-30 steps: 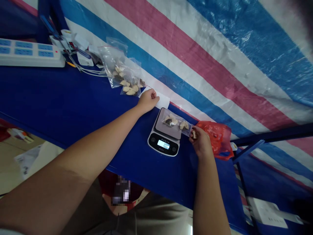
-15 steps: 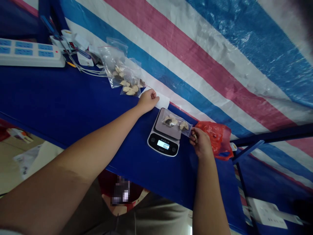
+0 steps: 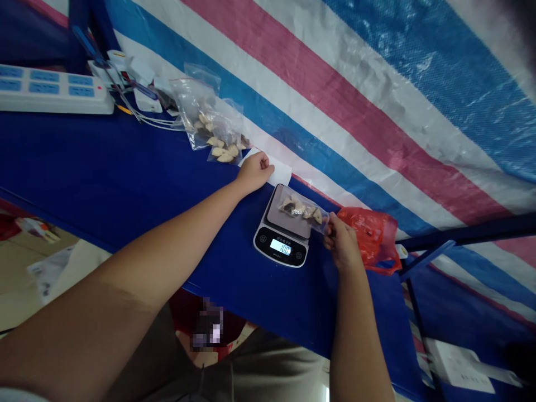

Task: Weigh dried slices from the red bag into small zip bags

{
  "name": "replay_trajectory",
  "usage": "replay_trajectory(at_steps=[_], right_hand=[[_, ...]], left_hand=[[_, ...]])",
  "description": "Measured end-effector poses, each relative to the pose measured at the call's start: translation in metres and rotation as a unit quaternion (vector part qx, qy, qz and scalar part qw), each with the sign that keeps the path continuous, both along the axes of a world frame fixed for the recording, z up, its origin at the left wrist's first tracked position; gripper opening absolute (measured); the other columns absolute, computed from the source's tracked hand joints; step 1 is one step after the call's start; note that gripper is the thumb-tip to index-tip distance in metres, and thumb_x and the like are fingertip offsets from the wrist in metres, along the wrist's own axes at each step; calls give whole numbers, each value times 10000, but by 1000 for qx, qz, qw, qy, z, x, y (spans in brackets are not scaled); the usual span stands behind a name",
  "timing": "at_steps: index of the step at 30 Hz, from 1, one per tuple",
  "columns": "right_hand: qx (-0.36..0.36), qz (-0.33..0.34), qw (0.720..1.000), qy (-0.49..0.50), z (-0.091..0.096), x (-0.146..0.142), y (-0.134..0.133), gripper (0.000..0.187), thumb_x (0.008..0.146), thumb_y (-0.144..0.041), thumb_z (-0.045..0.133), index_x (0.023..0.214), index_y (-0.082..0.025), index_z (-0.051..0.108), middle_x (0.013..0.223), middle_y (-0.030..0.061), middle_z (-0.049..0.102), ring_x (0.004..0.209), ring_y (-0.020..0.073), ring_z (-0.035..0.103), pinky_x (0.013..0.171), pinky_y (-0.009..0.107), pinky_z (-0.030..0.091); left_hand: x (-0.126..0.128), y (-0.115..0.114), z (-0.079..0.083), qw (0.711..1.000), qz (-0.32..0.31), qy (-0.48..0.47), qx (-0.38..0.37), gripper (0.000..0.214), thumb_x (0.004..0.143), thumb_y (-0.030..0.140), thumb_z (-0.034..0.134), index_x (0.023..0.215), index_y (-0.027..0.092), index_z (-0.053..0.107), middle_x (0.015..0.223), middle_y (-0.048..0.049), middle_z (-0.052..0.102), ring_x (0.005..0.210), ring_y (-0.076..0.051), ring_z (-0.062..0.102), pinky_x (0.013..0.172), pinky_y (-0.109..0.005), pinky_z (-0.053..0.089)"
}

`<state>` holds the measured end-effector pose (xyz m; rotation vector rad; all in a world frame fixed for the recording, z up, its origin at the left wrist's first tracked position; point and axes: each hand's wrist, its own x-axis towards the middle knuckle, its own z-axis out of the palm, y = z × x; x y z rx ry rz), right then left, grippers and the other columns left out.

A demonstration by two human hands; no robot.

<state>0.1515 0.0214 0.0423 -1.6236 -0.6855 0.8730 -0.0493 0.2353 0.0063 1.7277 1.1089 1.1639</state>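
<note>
A small digital kitchen scale (image 3: 281, 245) with a lit display, apparently reading 100 or 10.0, stands on the blue table. Across its plate lies a clear plastic bag (image 3: 302, 210) holding pale, dark-patched dried pieces that look like sliced mushroom. My right hand (image 3: 342, 241) is closed on the bag's right end, its fingertips at the edge; whether a loose piece is also in the fingers is hidden. Beyond the scale to the left, my left hand (image 3: 256, 171) rests over white paper (image 3: 281, 172), fingers curled in a loose fist with nothing showing in them.
More clear bags of pale pieces (image 3: 224, 151) lie against the striped tarpaulin (image 3: 318, 95). A red plastic bag (image 3: 372, 234) sits beyond my right hand. At far left are a white power strip (image 3: 54, 92) and cables with chargers (image 3: 140, 78). A blue frame bar (image 3: 427, 259) borders the right.
My right hand has shifted slightly up, its fingers now higher on the bag's end. The right-hand piece inside looks turned and nearer the others. My left hand stays put.
</note>
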Motion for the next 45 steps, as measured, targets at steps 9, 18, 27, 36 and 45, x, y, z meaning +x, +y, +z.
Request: replay_trajectory(at_steps=[9, 18, 27, 36, 45], right_hand=[[-7, 53, 998, -14, 2, -11, 1, 423, 709, -574, 808, 739, -196, 619, 543, -87, 406, 381, 41, 283, 369, 215, 149], [23, 117, 984, -133, 9, -13, -5, 398, 819, -544, 741, 923, -161, 761, 501, -73, 404, 436, 75, 332, 422, 225, 233], [179, 268, 892, -315, 40, -43, -25, 149, 948, -275, 658, 967, -230, 799, 947, 53, 696, 879, 191, 646, 745, 311, 510], [286, 60, 888, -355, 43, -55, -32, 143, 916, -321, 709, 848, -205, 759, 656, -13, 575, 571, 116, 492, 529, 262, 378], [168, -45, 943, -283, 23, -32, -15, 334, 873, -496, 688, 812, -171, 731, 559, -38, 495, 486, 98, 394, 483, 252, 335]], left_hand=[[7, -17, 4, 998, -57, -6, 14, 225, 792, 168, 634, 678, 212, 446, 626, 47, 479, 594, -121, 447, 611, -288, 349], [4, -25, 20, 995, -86, -22, 54, 161, 839, 280, 622, 782, 208, 491, 731, 17, 557, 690, -137, 522, 681, -293, 405], [-11, -104, 99, 861, -441, 196, 158, 699, 722, 262, 691, 1389, 290, 485, 1239, -80, 688, 1121, -277, 640, 964, -404, 456], [-44, -107, 120, 867, -462, 137, 129, 473, 839, 253, 653, 1298, 252, 540, 943, -23, 718, 803, -151, 661, 752, -270, 457], [-82, -84, 128, 908, -323, 230, 136, 144, 868, 288, 647, 951, 196, 721, 856, -25, 686, 844, -181, 655, 831, -292, 467]])
